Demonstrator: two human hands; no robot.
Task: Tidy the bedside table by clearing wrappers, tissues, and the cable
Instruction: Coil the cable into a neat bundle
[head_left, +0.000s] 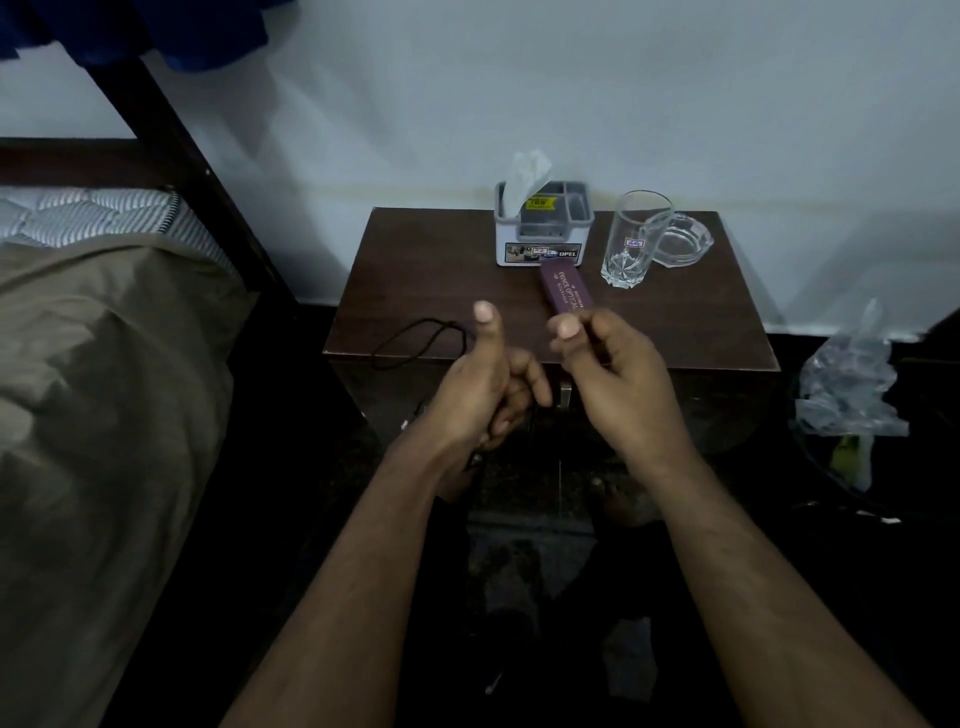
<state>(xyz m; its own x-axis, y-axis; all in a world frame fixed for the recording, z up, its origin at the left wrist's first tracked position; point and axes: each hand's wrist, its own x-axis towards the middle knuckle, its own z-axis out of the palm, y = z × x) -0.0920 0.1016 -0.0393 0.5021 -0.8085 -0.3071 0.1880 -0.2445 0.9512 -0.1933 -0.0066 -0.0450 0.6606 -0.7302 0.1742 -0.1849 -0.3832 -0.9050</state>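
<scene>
- The bedside table (447, 270) has a flat top of dark brown wood with a fine grain, and its shape is rectangular.
- The cable (415, 340) is thin, black and round in section; it lies in a loose loop on the front left corner of the top and part of it hangs over the front edge.
- The left hand (480, 384) is in front of the table edge with the thumb up and the fingers curled; a dark piece of the cable seems to run down under it, but I cannot tell if the fingers really hold it.
- The right hand (613, 374) pinches with thumb and fingers the near end of a purple case (565, 291), long and narrow, with pale printed letters.
- A grey and white plastic organiser (540, 228) with compartments stands at the back; a crumpled pale tissue (524, 179) sticks up from its left compartment.
- A tall clear glass (631, 239) with a cut, faceted base stands right of the organiser, and a thick glass ashtray (683, 241) is just behind it.
- The wall (519, 93) is plain and pale.
- At left is a bed (104, 364) with an olive cover, wrinkled, and a striped mattress.
- At right a crinkled clear plastic bag (847, 384) lines a dark bin.
</scene>
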